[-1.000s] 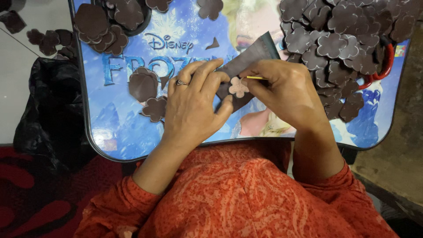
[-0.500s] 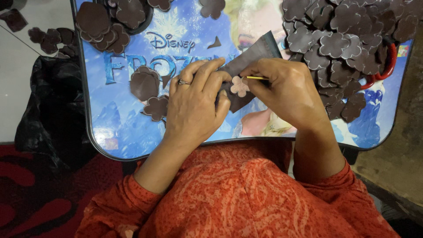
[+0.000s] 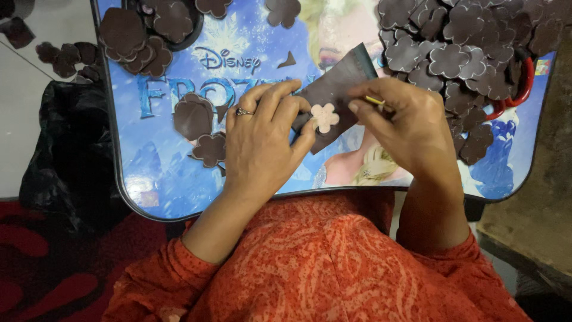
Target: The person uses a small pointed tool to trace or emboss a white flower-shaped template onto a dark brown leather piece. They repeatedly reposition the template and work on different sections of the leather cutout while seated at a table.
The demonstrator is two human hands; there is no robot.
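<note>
Spanning most of the view, a blue lap table [image 3: 179, 185] with a cartoon print is the landmark for everything else. Beyond its left edge sits a black bag [image 3: 71, 161] on the floor, with a few loose brown cutouts [image 3: 65, 59] above it. At the table's top right lies a big heap of brown flower cutouts [image 3: 465, 48], and a smaller pile [image 3: 137, 36] sits at its top left. Near the table's middle the left hand [image 3: 262, 149] pinches a dark brown sheet [image 3: 333, 95], fingers curled over its left part, with a pale flower template [image 3: 325, 117] lying on it. The right hand [image 3: 411, 125] is closed around a thin yellow pencil [image 3: 375, 100] whose tip meets the sheet just right of the template. 2 single cutouts [image 3: 202, 131] lie on the table left of the left hand.
</note>
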